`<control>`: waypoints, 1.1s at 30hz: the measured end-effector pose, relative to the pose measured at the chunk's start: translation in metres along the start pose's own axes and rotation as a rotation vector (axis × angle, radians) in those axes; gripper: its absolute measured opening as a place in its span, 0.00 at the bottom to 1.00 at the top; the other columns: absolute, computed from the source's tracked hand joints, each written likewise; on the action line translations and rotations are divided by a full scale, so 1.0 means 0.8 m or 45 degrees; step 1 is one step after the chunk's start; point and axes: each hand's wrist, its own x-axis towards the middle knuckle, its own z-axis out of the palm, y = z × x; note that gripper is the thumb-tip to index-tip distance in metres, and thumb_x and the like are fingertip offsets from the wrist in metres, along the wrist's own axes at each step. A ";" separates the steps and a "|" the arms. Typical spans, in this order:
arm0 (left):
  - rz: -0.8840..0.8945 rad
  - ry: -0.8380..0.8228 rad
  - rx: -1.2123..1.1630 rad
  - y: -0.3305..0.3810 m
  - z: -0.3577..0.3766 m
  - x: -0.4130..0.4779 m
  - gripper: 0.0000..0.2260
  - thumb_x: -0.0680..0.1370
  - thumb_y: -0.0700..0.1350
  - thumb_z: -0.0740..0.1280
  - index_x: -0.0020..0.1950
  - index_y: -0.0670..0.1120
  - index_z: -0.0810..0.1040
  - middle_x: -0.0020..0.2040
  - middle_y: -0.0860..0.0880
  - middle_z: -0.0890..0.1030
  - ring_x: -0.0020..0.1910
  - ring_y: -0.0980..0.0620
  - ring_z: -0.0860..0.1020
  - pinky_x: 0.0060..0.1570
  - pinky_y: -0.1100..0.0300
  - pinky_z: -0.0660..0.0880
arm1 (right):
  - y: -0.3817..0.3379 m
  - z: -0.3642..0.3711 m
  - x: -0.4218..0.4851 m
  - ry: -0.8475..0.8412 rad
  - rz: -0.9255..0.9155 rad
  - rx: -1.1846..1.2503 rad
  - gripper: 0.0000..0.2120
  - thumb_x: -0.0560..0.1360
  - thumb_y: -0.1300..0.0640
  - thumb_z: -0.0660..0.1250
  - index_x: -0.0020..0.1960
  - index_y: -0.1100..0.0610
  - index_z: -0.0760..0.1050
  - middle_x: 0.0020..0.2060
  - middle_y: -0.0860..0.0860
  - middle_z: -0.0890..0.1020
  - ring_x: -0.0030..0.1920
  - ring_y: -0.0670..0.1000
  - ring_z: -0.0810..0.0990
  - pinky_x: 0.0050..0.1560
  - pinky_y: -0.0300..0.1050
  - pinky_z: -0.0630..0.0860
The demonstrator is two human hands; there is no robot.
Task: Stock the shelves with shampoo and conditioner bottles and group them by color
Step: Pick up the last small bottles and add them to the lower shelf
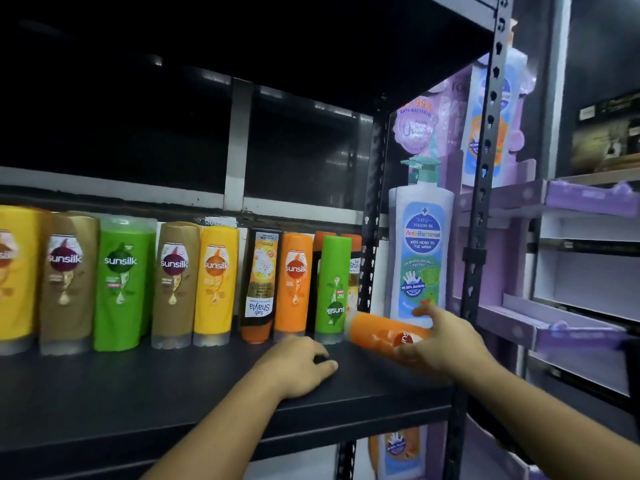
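Above the shelf (207, 386), right hand (441, 344) grips sideways orange bottle (377, 332) (left hand (298, 365) flat).

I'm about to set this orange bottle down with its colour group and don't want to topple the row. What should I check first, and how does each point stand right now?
1. Grip: right hand wraps the orange bottle: ok.
2. Bottle upright: it lies nearly horizontal, clear cap toward the row: not ok.
3. Matching colour: an orange Sunsilk bottle stands in the row: ok.
4. Gap beside it: a green bottle and a black-and-orange bottle flank it closely: not ok.
5. Free front space on the shelf: ok.
6. Left hand free: it rests on the shelf, possibly over something dark: cannot tell.
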 end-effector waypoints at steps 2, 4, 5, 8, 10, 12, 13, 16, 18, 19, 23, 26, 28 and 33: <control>-0.014 0.020 -0.013 -0.003 0.001 -0.001 0.17 0.81 0.61 0.64 0.61 0.53 0.83 0.58 0.52 0.83 0.55 0.51 0.80 0.60 0.50 0.78 | -0.011 -0.017 -0.001 -0.015 -0.061 -0.092 0.42 0.59 0.40 0.81 0.70 0.44 0.68 0.58 0.50 0.79 0.55 0.54 0.79 0.56 0.49 0.78; -0.028 0.028 -0.032 -0.005 0.001 -0.001 0.16 0.81 0.61 0.65 0.60 0.53 0.84 0.57 0.53 0.84 0.54 0.52 0.80 0.59 0.49 0.79 | -0.024 -0.034 0.001 0.001 -0.135 -0.119 0.45 0.59 0.42 0.82 0.71 0.46 0.66 0.62 0.51 0.75 0.57 0.54 0.77 0.58 0.50 0.78; -0.023 0.031 -0.037 -0.005 0.001 -0.001 0.16 0.81 0.60 0.65 0.60 0.54 0.84 0.56 0.53 0.83 0.54 0.52 0.80 0.59 0.49 0.79 | -0.031 -0.043 0.003 0.022 -0.172 -0.104 0.46 0.59 0.44 0.84 0.71 0.48 0.66 0.63 0.51 0.73 0.57 0.54 0.76 0.58 0.51 0.77; -0.031 0.026 -0.055 -0.005 0.000 -0.002 0.15 0.81 0.60 0.65 0.60 0.54 0.84 0.56 0.53 0.83 0.53 0.53 0.80 0.58 0.49 0.79 | -0.053 -0.065 0.010 0.123 -0.273 0.005 0.47 0.61 0.51 0.85 0.73 0.48 0.63 0.62 0.53 0.69 0.55 0.54 0.71 0.54 0.49 0.76; -0.042 0.028 -0.081 -0.005 -0.001 -0.004 0.15 0.81 0.60 0.65 0.59 0.54 0.84 0.55 0.53 0.83 0.53 0.53 0.80 0.58 0.49 0.80 | -0.064 -0.066 0.018 0.161 -0.326 0.144 0.47 0.62 0.53 0.85 0.74 0.47 0.62 0.62 0.52 0.69 0.55 0.54 0.72 0.53 0.48 0.75; -0.050 0.036 -0.092 -0.004 -0.002 -0.007 0.15 0.81 0.60 0.65 0.59 0.54 0.84 0.55 0.54 0.83 0.53 0.53 0.80 0.57 0.50 0.80 | -0.074 -0.058 0.024 0.183 -0.355 0.300 0.49 0.62 0.55 0.85 0.74 0.46 0.60 0.63 0.52 0.71 0.56 0.56 0.76 0.55 0.51 0.78; -0.047 0.046 -0.091 -0.004 -0.002 -0.008 0.14 0.81 0.60 0.65 0.59 0.54 0.84 0.55 0.54 0.83 0.53 0.53 0.79 0.57 0.50 0.79 | -0.077 -0.054 0.028 0.194 -0.363 0.383 0.50 0.62 0.56 0.85 0.74 0.45 0.59 0.63 0.53 0.72 0.56 0.56 0.78 0.57 0.53 0.79; -0.056 0.047 -0.099 -0.003 -0.001 -0.008 0.15 0.81 0.60 0.66 0.61 0.54 0.83 0.56 0.54 0.82 0.54 0.53 0.79 0.58 0.51 0.79 | -0.087 -0.042 0.040 0.199 -0.368 0.639 0.49 0.65 0.61 0.83 0.75 0.44 0.57 0.61 0.51 0.73 0.53 0.54 0.80 0.51 0.49 0.80; -0.066 0.050 -0.112 -0.005 0.000 -0.006 0.15 0.81 0.60 0.66 0.61 0.53 0.82 0.57 0.54 0.82 0.54 0.53 0.79 0.59 0.51 0.78 | -0.092 -0.032 0.046 0.167 -0.359 0.776 0.46 0.69 0.63 0.80 0.76 0.45 0.56 0.62 0.49 0.73 0.53 0.53 0.81 0.50 0.48 0.81; -0.070 0.049 -0.117 -0.006 -0.001 -0.005 0.15 0.81 0.60 0.66 0.61 0.53 0.82 0.57 0.54 0.82 0.54 0.53 0.79 0.59 0.51 0.79 | -0.094 -0.027 0.050 0.150 -0.352 0.840 0.45 0.70 0.63 0.79 0.76 0.44 0.56 0.63 0.48 0.73 0.54 0.52 0.81 0.50 0.49 0.82; -0.080 0.029 -0.091 -0.006 -0.003 -0.001 0.16 0.81 0.60 0.66 0.61 0.53 0.83 0.57 0.53 0.82 0.54 0.53 0.79 0.58 0.51 0.79 | -0.097 -0.005 0.061 0.060 -0.329 1.055 0.41 0.75 0.61 0.75 0.78 0.42 0.56 0.71 0.46 0.70 0.54 0.47 0.78 0.48 0.46 0.81; -0.076 0.027 -0.072 -0.005 -0.004 -0.001 0.16 0.81 0.59 0.66 0.62 0.53 0.83 0.58 0.53 0.82 0.55 0.52 0.79 0.59 0.50 0.79 | -0.101 0.015 0.057 0.017 -0.342 1.058 0.36 0.77 0.54 0.73 0.77 0.42 0.56 0.70 0.48 0.73 0.61 0.52 0.78 0.60 0.57 0.80; -0.074 0.035 -0.063 -0.005 -0.005 -0.002 0.16 0.81 0.59 0.66 0.63 0.53 0.82 0.60 0.52 0.82 0.56 0.51 0.79 0.60 0.50 0.79 | -0.100 0.029 0.051 -0.014 -0.339 1.077 0.32 0.78 0.52 0.71 0.75 0.43 0.59 0.67 0.48 0.76 0.58 0.48 0.79 0.59 0.52 0.79; -0.076 0.012 -0.007 -0.004 -0.002 -0.002 0.18 0.81 0.60 0.65 0.67 0.53 0.81 0.64 0.52 0.80 0.60 0.50 0.78 0.62 0.50 0.77 | -0.068 0.070 0.038 -0.311 -0.271 0.903 0.38 0.73 0.59 0.77 0.70 0.39 0.56 0.57 0.39 0.75 0.54 0.44 0.77 0.56 0.48 0.76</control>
